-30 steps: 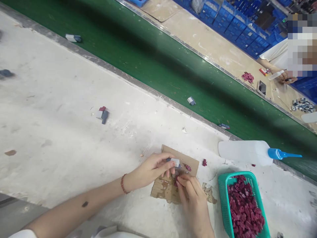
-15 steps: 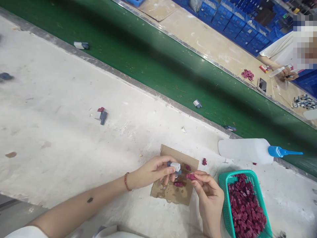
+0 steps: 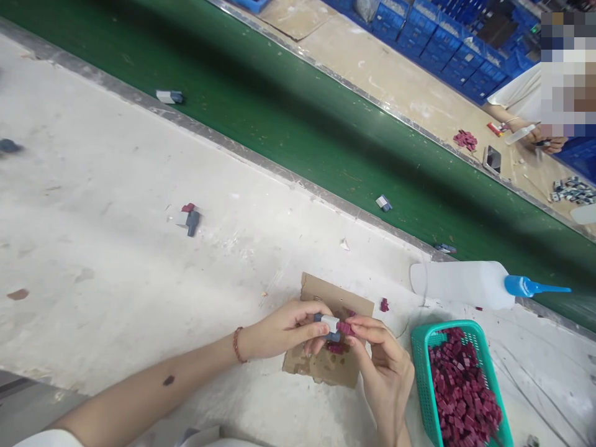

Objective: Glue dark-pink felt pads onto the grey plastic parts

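Above a wet-spotted piece of cardboard [image 3: 321,288], my left hand [image 3: 293,329] is closed on a small grey-and-white plastic part [image 3: 329,323]. My right hand [image 3: 384,366] pinches a small maroon plastic piece [image 3: 344,328] against the end of that part; whether it is seated in it cannot be made out. Another maroon piece [image 3: 335,349] lies on the cardboard beneath the hands, partly covered. Right of my right hand stands a green basket [image 3: 421,385] filled with similar maroon pieces [image 3: 465,397].
A white bottle with a blue nozzle [image 3: 460,284] lies behind the basket. Several grey-white parts ride on the green conveyor belt [image 3: 279,130]. A grey part with a maroon piece [image 3: 190,220] rests on the white table at left. Across the belt a co-worker's hands [image 3: 549,139] handle something small.
My right hand has moved left, bringing the maroon piece against the grey-and-white part. Parts on the belt have shifted to the right and toward me.
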Action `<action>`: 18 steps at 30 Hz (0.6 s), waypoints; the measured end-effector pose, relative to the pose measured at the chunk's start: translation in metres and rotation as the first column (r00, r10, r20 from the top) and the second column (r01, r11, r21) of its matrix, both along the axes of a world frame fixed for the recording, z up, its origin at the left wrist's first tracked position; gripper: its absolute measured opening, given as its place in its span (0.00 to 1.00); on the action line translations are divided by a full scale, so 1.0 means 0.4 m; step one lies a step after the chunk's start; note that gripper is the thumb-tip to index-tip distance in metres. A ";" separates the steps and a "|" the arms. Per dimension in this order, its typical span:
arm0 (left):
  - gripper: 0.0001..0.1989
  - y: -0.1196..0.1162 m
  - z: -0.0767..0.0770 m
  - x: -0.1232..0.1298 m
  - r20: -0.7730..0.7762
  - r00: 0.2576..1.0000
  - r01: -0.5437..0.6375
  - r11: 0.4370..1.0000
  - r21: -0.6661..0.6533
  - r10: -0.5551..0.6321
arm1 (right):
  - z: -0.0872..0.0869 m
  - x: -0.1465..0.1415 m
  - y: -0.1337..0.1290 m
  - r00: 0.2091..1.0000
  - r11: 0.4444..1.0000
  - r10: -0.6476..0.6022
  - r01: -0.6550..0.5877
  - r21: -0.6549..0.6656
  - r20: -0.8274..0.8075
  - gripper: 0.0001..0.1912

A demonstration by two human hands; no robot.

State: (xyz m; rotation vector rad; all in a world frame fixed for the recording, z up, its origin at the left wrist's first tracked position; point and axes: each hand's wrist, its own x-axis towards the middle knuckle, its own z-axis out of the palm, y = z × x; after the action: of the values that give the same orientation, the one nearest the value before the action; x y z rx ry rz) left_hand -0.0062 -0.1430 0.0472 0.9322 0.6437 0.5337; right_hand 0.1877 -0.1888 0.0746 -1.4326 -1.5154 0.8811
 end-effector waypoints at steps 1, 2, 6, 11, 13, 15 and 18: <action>0.23 0.001 0.000 0.000 -0.009 1.000 0.005 1.000 0.004 -0.005 | 0.000 0.001 0.000 1.000 1.000 0.017 -0.017 0.019 0.024 0.07; 0.23 0.001 0.001 -0.001 -0.015 1.000 0.009 1.000 0.010 -0.009 | 0.000 0.002 0.001 0.998 0.999 0.031 -0.033 0.041 0.049 0.08; 0.24 0.003 0.005 -0.003 -0.032 0.999 0.024 0.999 0.041 -0.023 | 0.005 0.001 0.004 0.987 0.982 0.078 -0.101 0.158 0.142 0.12; 0.22 0.002 0.012 -0.006 -0.077 0.996 0.049 0.997 0.056 -0.045 | 0.019 -0.005 0.007 0.955 0.939 0.138 -0.210 0.271 0.261 0.17; 0.22 -0.002 0.014 -0.006 -0.077 0.996 0.052 0.998 0.046 -0.049 | 0.021 -0.009 0.005 0.949 0.933 0.135 -0.219 0.286 0.285 0.16; 0.21 -0.007 0.019 -0.004 -0.086 0.995 0.062 0.997 0.039 -0.058 | 0.022 -0.012 0.000 0.949 0.931 0.131 -0.216 0.294 0.285 0.14; 0.18 -0.010 0.034 -0.001 -0.137 0.989 0.076 0.994 0.077 -0.065 | 0.032 -0.011 -0.014 0.956 0.937 0.114 -0.194 0.290 0.270 0.12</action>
State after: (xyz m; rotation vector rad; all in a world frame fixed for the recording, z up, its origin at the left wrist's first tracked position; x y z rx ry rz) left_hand -0.0067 -0.1469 0.0610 1.0706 0.7113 0.4398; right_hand 0.1834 -0.1942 0.0876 -1.2336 -1.8851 0.5294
